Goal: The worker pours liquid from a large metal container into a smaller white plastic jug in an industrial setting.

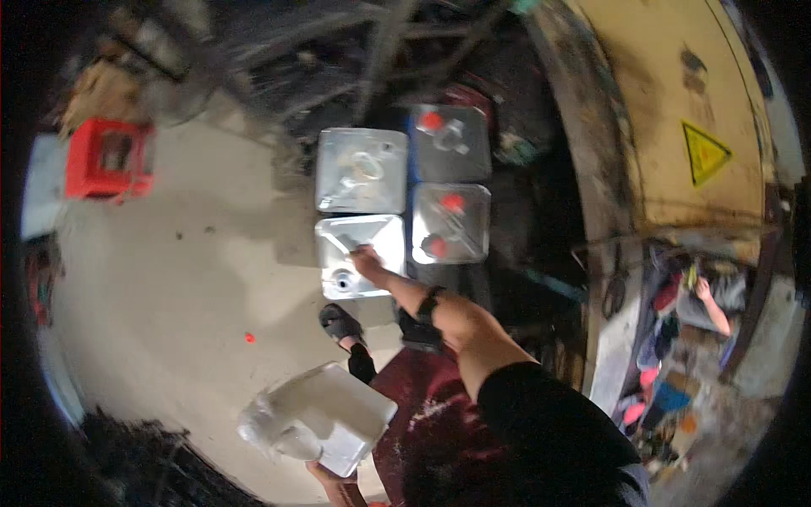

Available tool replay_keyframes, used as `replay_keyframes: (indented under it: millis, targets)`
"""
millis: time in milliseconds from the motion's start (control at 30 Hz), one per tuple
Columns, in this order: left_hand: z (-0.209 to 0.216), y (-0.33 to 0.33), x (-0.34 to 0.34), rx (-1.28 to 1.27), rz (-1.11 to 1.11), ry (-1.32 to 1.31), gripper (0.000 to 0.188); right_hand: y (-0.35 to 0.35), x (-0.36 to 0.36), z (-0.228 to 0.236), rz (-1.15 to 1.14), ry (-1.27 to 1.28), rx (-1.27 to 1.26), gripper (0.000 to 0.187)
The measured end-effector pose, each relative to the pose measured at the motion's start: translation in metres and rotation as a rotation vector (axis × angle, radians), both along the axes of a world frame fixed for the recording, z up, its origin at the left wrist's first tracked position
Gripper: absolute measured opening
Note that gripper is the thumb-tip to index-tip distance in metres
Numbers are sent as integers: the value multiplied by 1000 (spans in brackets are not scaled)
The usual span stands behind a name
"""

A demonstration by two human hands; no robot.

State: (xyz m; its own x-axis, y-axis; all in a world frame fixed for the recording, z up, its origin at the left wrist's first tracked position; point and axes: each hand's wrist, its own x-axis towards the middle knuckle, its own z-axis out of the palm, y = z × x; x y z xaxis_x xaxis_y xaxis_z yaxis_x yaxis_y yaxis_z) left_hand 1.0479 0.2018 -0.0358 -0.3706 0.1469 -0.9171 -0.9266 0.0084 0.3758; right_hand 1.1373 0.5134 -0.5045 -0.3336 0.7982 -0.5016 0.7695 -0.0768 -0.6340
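My right hand (367,262) is closed at the middle of the top of a square metal tin (384,241), near its round open spout. Its fingers cover whatever part they grip, likely the handle, and are blurred. At the lower left, my left hand (323,475) holds a pale box-shaped can (325,410), tilted, from beneath and behind; most of its fingers are hidden. Clear plastic wrap (266,427) bunches at one end of this can. Directly beyond the gripped tin stands another metal tin (359,169). To the right are two more tins (448,228) (460,156) with red caps.
A red plastic crate (110,159) sits at the far left of the pale floor (169,270), where a small red cap (249,337) lies. Dark metal framework (380,63) rises beyond the tins. A yellow panel (676,110) stands at right, with another person's arm (714,313) below it.
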Motion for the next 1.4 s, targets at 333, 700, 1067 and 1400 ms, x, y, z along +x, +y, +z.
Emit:
replay_keyframes:
  millis: [333, 700, 1067, 1400]
  targets:
    - [35, 76, -26, 84, -291, 99, 76, -3, 29, 247, -190, 110, -136, 35]
    - [5, 149, -39, 222, -902, 409, 84, -141, 342, 455, -651, -192, 149, 23]
    - [-10, 180, -5, 317, -716, 29, 81, -63, 291, 265, -482, -172, -31, 35]
    - [-34, 102, -8, 89, -464, -32, 65, 105, 224, 192, -162, -198, 91, 81]
